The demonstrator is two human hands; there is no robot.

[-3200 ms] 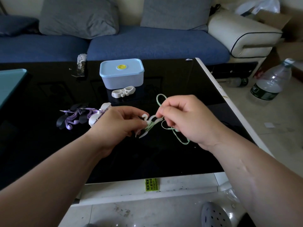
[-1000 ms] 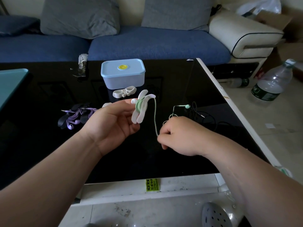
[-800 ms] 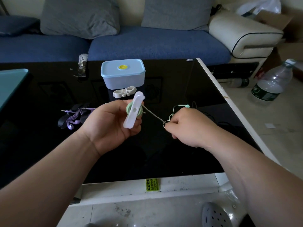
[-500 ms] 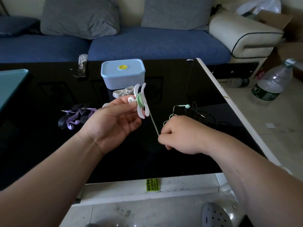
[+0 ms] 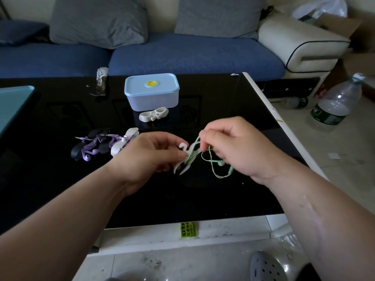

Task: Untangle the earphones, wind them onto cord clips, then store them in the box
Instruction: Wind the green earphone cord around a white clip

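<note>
My left hand (image 5: 150, 157) pinches a white cord clip (image 5: 183, 159) low over the black table, with green cord wound round its middle. My right hand (image 5: 241, 147) pinches the green earphone cord (image 5: 216, 165) close beside the clip; its loose end, with an earbud, hangs in a loop under that hand. The light blue box (image 5: 152, 91) stands shut at the table's far middle. In front of it lies a spare white clip (image 5: 153, 114). Purple earphones (image 5: 93, 146) lie left of my left hand, next to another white clip (image 5: 124, 144) and black clips.
The black glass table (image 5: 60, 189) has a white rim on its right and near edges. A teal tray (image 5: 12, 106) sits at the far left. A blue sofa (image 5: 182, 53) runs behind. A large plastic bottle (image 5: 336, 103) stands on the floor at the right.
My left hand has lowered the clip from in front of the box to just above the table. My right hand has risen to meet it, and the loose cord is shorter.
</note>
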